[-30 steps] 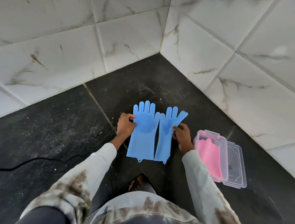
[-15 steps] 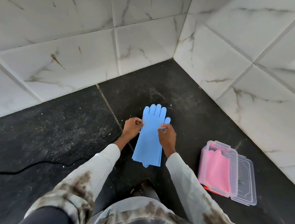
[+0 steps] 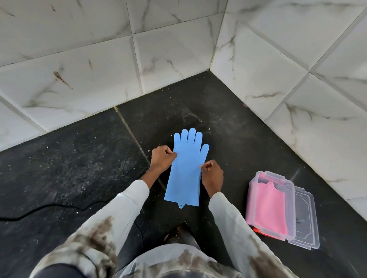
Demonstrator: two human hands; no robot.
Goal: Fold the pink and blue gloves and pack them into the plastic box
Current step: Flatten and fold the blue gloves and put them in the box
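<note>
The blue gloves (image 3: 185,168) lie stacked one on the other on the dark floor, fingers pointing away from me, looking like a single glove. My left hand (image 3: 161,158) pinches the stack's left edge near the palm. My right hand (image 3: 211,175) pinches the right edge just below the thumb. To the right stands the clear plastic box (image 3: 289,198), and the folded pink gloves (image 3: 267,207) lie inside it.
The box's clear lid (image 3: 307,226) lies under and beside the box on its right. A black cable (image 3: 38,211) runs across the floor at the left. White marble-tiled walls (image 3: 161,53) meet in a corner just beyond the gloves.
A second ago the two blue gloves lay side by side. My right hand laid the right one over the left one, and both hands now hold the aligned stack's edges.
</note>
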